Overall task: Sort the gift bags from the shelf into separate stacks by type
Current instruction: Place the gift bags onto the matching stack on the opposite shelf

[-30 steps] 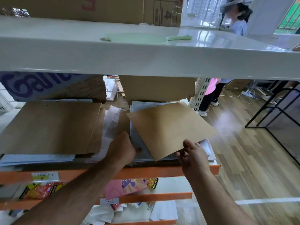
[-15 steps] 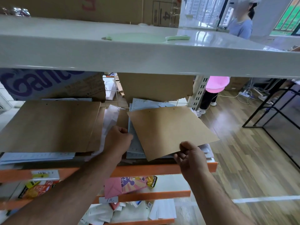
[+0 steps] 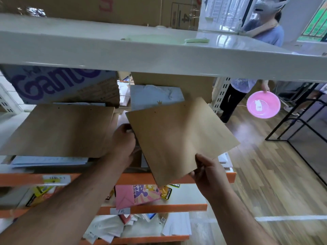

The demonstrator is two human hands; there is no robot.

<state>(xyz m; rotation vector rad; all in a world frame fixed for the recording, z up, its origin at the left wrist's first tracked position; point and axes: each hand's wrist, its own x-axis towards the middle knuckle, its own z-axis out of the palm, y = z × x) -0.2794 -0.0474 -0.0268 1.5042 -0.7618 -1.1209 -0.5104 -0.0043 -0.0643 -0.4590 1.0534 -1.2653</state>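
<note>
Kraft bag (image 3: pixel 180 138) between hands (image 3: pixel 123 144) (image 3: pixel 210 175)

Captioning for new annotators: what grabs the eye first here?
The flat brown paper bag in the centre, held tilted above the shelf, its near corner pinched by the right hand while the left hand curls at its left edge. Next, the stack of brown bags on the shelf at left, and a bright pink bowl a person carries at far right.
</note>
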